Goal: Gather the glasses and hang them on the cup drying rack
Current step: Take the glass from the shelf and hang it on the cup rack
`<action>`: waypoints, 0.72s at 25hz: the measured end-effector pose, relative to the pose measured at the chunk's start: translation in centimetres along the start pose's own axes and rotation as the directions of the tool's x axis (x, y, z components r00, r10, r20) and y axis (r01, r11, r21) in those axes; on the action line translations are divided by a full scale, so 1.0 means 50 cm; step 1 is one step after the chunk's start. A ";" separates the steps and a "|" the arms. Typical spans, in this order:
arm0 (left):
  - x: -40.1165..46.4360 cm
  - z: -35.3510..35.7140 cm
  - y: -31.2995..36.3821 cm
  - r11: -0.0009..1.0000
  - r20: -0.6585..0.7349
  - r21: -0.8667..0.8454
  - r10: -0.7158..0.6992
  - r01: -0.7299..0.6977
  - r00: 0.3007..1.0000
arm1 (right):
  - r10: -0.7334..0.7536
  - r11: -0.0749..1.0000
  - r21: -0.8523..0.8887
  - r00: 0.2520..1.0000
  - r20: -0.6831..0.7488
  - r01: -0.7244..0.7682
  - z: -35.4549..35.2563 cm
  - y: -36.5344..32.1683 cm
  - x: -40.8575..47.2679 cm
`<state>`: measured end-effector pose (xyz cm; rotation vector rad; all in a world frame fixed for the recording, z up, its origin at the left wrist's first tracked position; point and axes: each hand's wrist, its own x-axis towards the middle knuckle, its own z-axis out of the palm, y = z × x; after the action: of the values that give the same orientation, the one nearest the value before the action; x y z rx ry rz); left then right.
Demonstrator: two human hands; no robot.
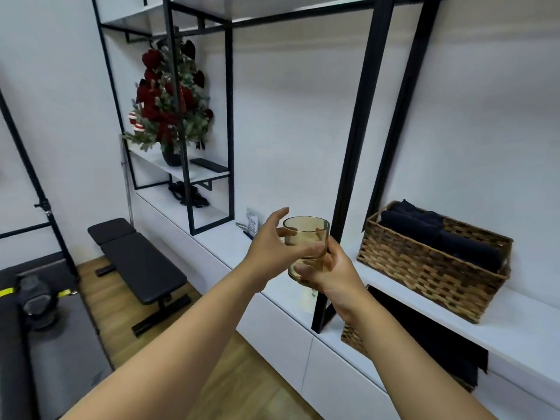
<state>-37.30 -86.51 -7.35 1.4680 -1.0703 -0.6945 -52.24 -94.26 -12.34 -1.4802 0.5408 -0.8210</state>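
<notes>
STATE: right hand (325, 268) grips amber glass (306, 247) from below, upright in mid-air above the white shelf (515, 316); left hand (269, 237) curls round its side | RISK: smooth glass may slip during handover, strike the black post (354, 147) close behind | RACK: unseen

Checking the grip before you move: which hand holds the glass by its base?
The right hand: its fingers wrap the base of the amber glass. The left hand reaches round the rim, thumb lifted.
</notes>
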 end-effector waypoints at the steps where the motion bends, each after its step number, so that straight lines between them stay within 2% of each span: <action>1: 0.008 -0.021 -0.007 1.000 -0.013 -0.017 -0.001 0.001 1.000 | -0.004 1.000 0.012 1.000 -0.014 0.004 0.018 0.007 0.016; 3: 0.028 -0.052 -0.018 0.996 -0.054 -0.083 -0.021 0.016 0.998 | 0.008 0.999 0.051 0.999 -0.049 -0.006 0.046 0.013 0.044; 6: 0.061 -0.073 -0.024 0.985 -0.108 -0.173 -0.035 0.016 0.994 | 0.041 0.979 0.201 0.997 -0.062 -0.028 0.068 0.025 0.081; 11: 0.117 -0.081 -0.030 0.984 -0.088 -0.177 -0.016 0.000 0.996 | 0.052 0.904 0.420 0.996 0.068 -0.076 0.082 0.060 0.144; 14: 0.168 -0.091 -0.032 0.983 -0.093 -0.182 -0.019 0.001 0.995 | 0.100 0.859 0.500 0.994 0.047 -0.110 0.088 0.073 0.202; 18: 0.250 -0.102 -0.039 0.985 -0.101 -0.172 0.007 -0.025 0.995 | 0.144 0.798 0.577 0.985 0.093 -0.171 0.067 0.072 0.302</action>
<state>-27.22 -95.64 -6.45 1.3297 -0.9206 -0.6780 -39.63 -103.85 -13.21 -0.8653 0.3260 -0.7334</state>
